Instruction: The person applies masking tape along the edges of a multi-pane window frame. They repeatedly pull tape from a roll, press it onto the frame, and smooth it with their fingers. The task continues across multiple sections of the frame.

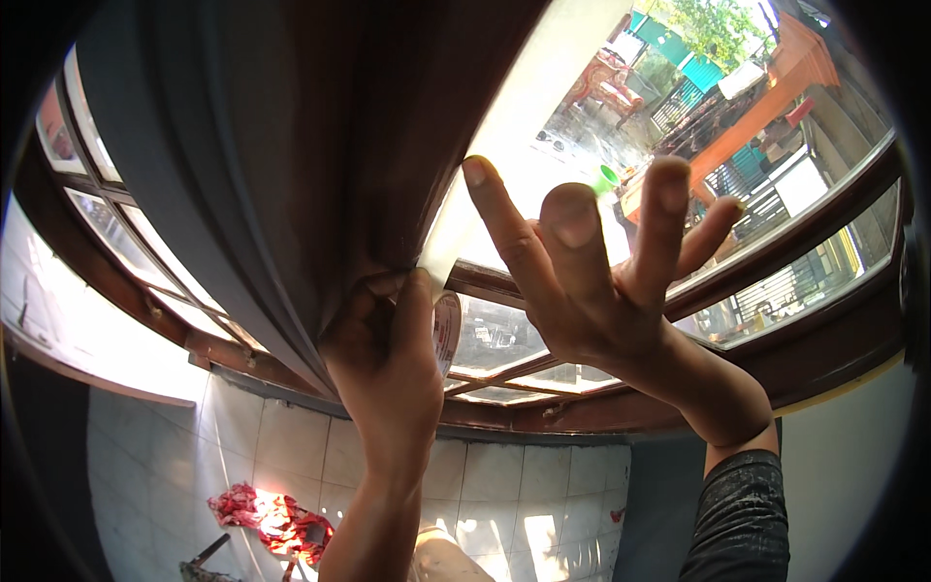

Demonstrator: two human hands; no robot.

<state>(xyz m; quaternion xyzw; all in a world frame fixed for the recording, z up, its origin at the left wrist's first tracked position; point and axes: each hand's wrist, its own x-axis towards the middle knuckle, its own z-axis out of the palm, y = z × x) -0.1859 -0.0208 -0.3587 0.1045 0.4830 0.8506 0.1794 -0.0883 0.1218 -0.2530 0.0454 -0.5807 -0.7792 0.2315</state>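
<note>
My left hand (386,364) is closed around a roll of tape (447,332), whose round side with reddish print shows past the thumb. Its fingers press in close to a dark brown wooden frame (388,136) and are partly in shadow. From the roll a pale strip (514,112), apparently masking tape, runs up along the frame's edge. To the right, my right hand (593,291) is raised with its fingers spread apart. Its index fingertip touches or nearly touches the strip beside the wood; nothing is held in it.
Brown-framed glass windows (495,335) curve below and beside the hands, with another paned window (116,223) at left. Red patterned cloth (272,514) lies on the pale tiled floor (291,436). Outside stand an orange wooden structure (747,116), a patterned sofa (606,87) and a green container (606,177).
</note>
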